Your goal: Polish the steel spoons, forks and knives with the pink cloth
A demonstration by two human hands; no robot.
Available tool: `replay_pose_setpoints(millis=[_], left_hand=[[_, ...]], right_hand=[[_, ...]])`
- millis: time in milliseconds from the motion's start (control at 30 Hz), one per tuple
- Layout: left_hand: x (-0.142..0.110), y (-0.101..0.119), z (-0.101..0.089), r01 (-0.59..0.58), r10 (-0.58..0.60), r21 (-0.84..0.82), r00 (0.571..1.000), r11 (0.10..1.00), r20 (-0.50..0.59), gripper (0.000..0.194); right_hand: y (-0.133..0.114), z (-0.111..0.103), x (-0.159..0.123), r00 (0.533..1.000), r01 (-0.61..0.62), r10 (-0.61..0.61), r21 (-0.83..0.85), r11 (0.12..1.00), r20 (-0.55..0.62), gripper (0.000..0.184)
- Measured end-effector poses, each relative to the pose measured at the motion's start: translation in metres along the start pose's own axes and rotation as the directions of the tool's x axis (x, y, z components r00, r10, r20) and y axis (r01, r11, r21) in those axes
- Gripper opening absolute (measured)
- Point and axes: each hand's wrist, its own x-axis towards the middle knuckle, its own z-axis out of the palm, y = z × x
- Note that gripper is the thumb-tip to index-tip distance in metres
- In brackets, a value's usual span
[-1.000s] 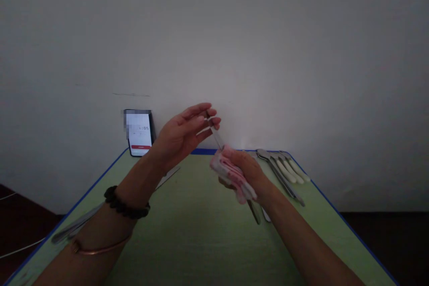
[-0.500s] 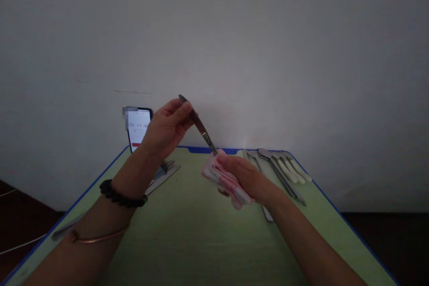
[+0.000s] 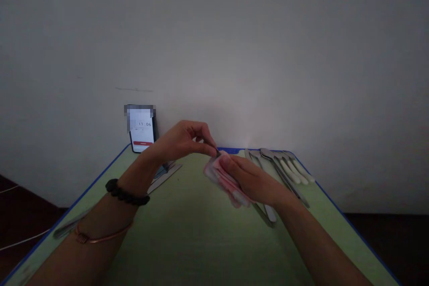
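Note:
My left hand (image 3: 187, 140) is closed in a pinch on the end of a metal table knife (image 3: 218, 153), close against the cloth. My right hand (image 3: 251, 178) grips a folded pink and white cloth (image 3: 224, 178) around the knife, thumb on top. Most of the knife is hidden by the fingers and the cloth. A dark metal strip (image 3: 263, 215) shows below the cloth; whether it is the knife's far end I cannot tell. Both hands are held above the green table (image 3: 201, 241).
On the right lie several pieces of cutlery, among them a large spoon (image 3: 268, 153) and white-handled pieces (image 3: 296, 172). More cutlery, including a knife (image 3: 166, 178), lies behind my left wrist. A phone (image 3: 142, 132) with a timer leans on the wall. Another metal piece (image 3: 69, 227) sits at the left edge.
My left hand has come down and right to the cloth. The knife's length, seen between the hands before, is now mostly covered. A dark metal strip now shows below the cloth.

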Motion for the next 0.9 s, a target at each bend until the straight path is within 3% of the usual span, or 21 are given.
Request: replay_pose_setpoints(millis=[100, 267, 500, 700, 900], left_hand=[[-0.002, 0.005, -0.002, 0.030, -0.040, 0.119, 0.995, 0.992, 0.089, 0.010], [-0.006, 0.016, -0.012, -0.033, -0.011, 0.272, 0.987, 0.962, 0.159, 0.007], [-0.004, 0.008, -0.011, -0.034, 0.030, 0.315, 0.999, 0.948, 0.019, 0.010], [-0.001, 0.006, -0.002, -0.136, 0.082, 0.333, 0.982, 0.933, 0.172, 0.008], [-0.001, 0.013, 0.001, -0.232, 0.189, 0.378, 0.971, 0.896, 0.148, 0.009]], right_hand=[[0.000, 0.000, 0.001, 1.000, 0.028, -0.028, -0.053, 0.998, -0.002, 0.043], [-0.005, -0.003, 0.001, 0.999, 0.051, -0.050, -0.114, 0.992, 0.015, 0.043], [-0.004, -0.010, -0.002, 0.998, 0.059, -0.062, -0.208, 0.976, -0.007, 0.041], [-0.004, -0.005, 0.000, 0.996, 0.083, -0.089, -0.219, 0.972, -0.018, 0.042], [-0.005, -0.002, 0.002, 0.995, 0.086, -0.094, -0.175, 0.981, -0.038, 0.039]])
